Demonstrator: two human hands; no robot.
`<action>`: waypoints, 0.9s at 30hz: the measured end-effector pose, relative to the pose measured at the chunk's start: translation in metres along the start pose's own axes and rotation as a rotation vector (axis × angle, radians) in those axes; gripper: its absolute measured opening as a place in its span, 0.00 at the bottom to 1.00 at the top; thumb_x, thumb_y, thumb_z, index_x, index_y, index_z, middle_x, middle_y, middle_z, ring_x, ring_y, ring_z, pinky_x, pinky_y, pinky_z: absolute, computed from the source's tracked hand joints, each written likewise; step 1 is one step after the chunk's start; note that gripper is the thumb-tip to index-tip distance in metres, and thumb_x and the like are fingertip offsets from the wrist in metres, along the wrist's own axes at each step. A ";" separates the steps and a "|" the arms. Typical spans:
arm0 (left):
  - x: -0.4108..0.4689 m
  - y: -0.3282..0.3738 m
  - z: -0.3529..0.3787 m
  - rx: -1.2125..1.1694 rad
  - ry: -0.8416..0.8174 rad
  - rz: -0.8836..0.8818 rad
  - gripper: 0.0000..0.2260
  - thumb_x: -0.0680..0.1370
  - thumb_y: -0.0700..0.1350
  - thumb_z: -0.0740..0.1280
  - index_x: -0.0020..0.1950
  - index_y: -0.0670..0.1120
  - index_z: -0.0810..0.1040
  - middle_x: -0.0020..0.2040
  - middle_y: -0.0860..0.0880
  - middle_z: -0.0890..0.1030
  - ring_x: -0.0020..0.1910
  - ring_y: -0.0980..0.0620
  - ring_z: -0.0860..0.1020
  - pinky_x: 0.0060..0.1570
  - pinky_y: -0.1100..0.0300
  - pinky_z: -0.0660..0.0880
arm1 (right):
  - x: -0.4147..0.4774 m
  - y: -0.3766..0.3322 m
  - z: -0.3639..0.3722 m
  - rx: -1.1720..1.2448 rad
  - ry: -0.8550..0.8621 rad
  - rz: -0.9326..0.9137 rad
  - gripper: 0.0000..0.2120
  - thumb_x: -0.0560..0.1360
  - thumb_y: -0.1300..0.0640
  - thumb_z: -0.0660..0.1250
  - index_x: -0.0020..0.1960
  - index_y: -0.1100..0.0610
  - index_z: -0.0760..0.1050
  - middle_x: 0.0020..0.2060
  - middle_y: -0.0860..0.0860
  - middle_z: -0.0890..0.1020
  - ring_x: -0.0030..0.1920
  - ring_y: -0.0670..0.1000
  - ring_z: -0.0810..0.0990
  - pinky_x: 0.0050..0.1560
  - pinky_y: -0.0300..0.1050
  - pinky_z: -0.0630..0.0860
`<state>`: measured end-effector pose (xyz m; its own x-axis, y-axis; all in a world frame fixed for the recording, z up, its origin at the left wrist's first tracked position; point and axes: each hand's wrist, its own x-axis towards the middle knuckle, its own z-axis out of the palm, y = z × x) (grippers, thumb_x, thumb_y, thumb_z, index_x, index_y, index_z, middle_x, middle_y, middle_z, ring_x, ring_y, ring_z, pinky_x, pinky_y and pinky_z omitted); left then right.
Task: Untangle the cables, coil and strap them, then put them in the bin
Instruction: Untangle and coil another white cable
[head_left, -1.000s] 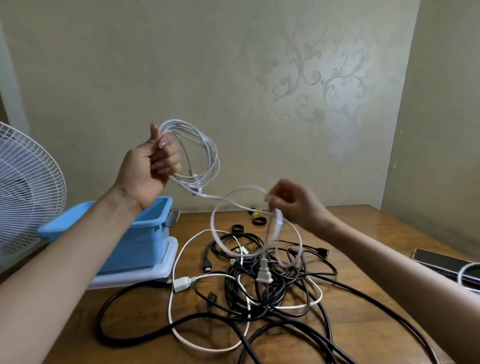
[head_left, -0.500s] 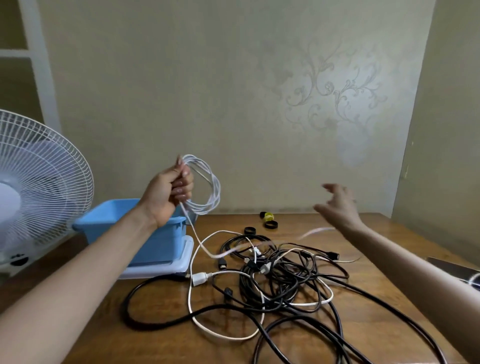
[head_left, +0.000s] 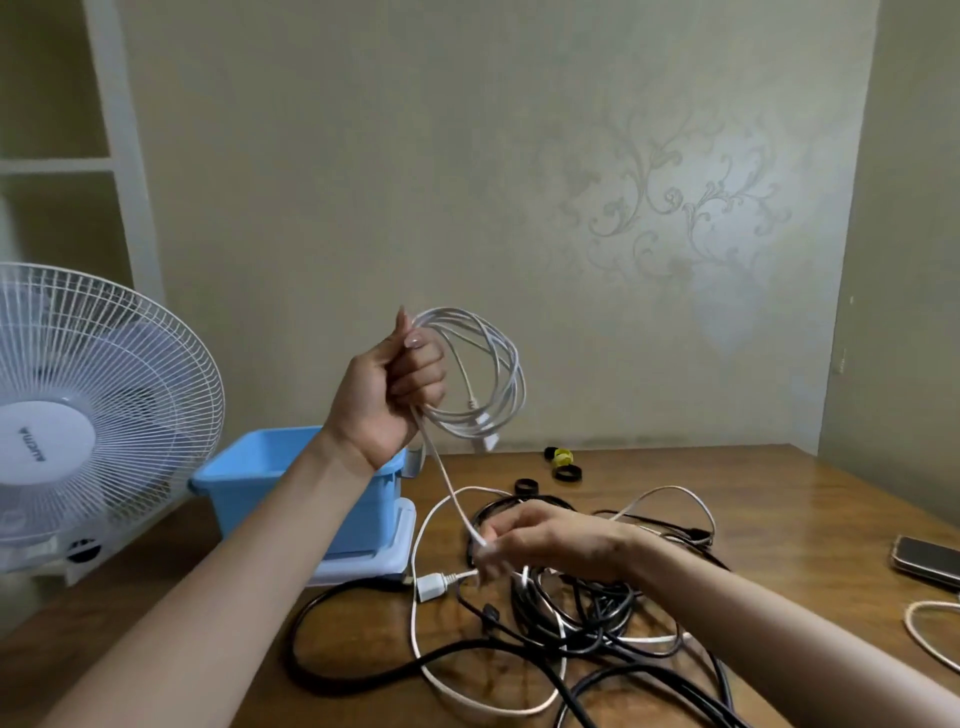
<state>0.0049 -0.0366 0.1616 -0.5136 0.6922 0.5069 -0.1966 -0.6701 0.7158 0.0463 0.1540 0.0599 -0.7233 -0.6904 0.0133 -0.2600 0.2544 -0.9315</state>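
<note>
A white cable coil (head_left: 514, 379) is gripped in the raised left hand (head_left: 387, 395). Its trailing strand (head_left: 452, 493) is pinched by the right hand (head_left: 540, 540) over the tangled cables (head_left: 571, 608) on the desk (head_left: 779, 519) (blue bin (head_left: 244, 499) at left).

Fan (head_left: 78, 415): cut by left edge. Phone (head_left: 927, 561) and pale cable loop (head_left: 907, 621): cut by right edge. Bin (head_left: 234, 493): partly behind left forearm (head_left: 311, 499). Right hand (head_left: 545, 543): fingertips blurred, grip on white cable (head_left: 452, 499) unclear. Black cables (head_left: 597, 618) run off bottom edge. Straps (head_left: 563, 465): details too small.
</note>
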 end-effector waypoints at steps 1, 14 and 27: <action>-0.001 0.004 -0.002 -0.077 -0.074 -0.054 0.19 0.83 0.48 0.52 0.40 0.40 0.74 0.30 0.50 0.62 0.27 0.56 0.60 0.26 0.61 0.60 | -0.002 -0.002 -0.005 0.061 0.002 0.027 0.13 0.77 0.59 0.60 0.36 0.52 0.76 0.32 0.48 0.77 0.35 0.45 0.78 0.42 0.37 0.75; -0.015 -0.004 -0.012 0.444 0.367 -0.213 0.15 0.76 0.51 0.60 0.31 0.46 0.67 0.23 0.55 0.57 0.19 0.61 0.54 0.17 0.69 0.54 | -0.054 -0.014 -0.131 0.952 0.436 0.104 0.26 0.47 0.68 0.85 0.33 0.59 0.70 0.17 0.47 0.63 0.14 0.44 0.61 0.18 0.36 0.69; 0.029 -0.048 -0.002 0.668 0.545 -0.282 0.21 0.80 0.56 0.57 0.29 0.49 0.64 0.22 0.54 0.62 0.20 0.59 0.59 0.22 0.68 0.55 | -0.003 -0.082 0.023 -1.155 0.832 -0.324 0.04 0.70 0.66 0.70 0.44 0.61 0.78 0.40 0.57 0.82 0.37 0.57 0.81 0.32 0.39 0.62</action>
<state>-0.0022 0.0155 0.1411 -0.8774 0.4703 0.0947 0.0633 -0.0823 0.9946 0.0847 0.1199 0.1279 -0.5836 -0.3409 0.7370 -0.5482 0.8350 -0.0479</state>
